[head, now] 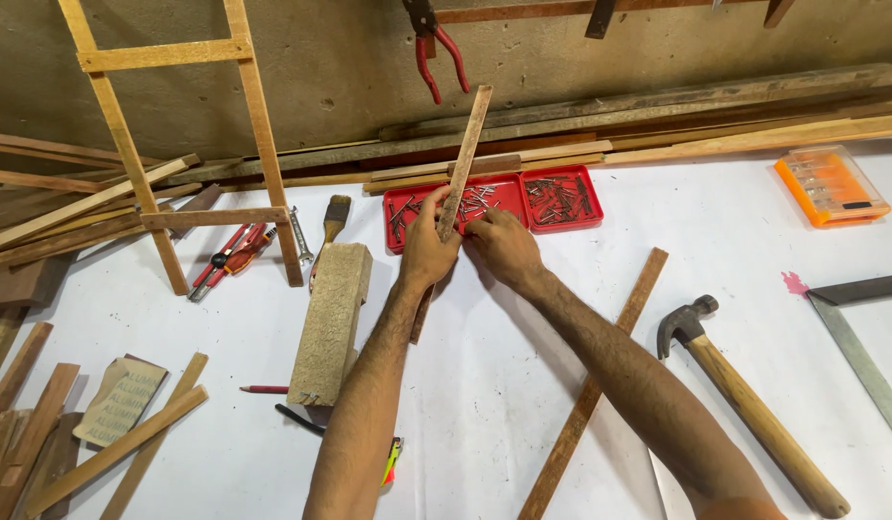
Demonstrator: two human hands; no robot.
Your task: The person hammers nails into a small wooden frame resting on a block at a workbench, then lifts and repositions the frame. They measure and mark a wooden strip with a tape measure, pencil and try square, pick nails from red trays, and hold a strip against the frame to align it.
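My left hand [427,248] grips a thin wooden slat [464,159] that stands tilted, its top end pointing at the wall. My right hand [502,243] reaches into the red tray [562,222], which has two compartments holding several nails; its fingers rest on the left compartment's near edge, beside the slat. Whether it holds a nail is hidden. A second long slat [592,390] lies on the white table under my right forearm.
A claw hammer [754,409] and a steel square [865,356] lie at the right. An orange case [831,185] sits far right. A wooden block [330,323], brush, pencil, pliers and a wooden frame [263,135] stand left. Scrap slats line the wall and left edge.
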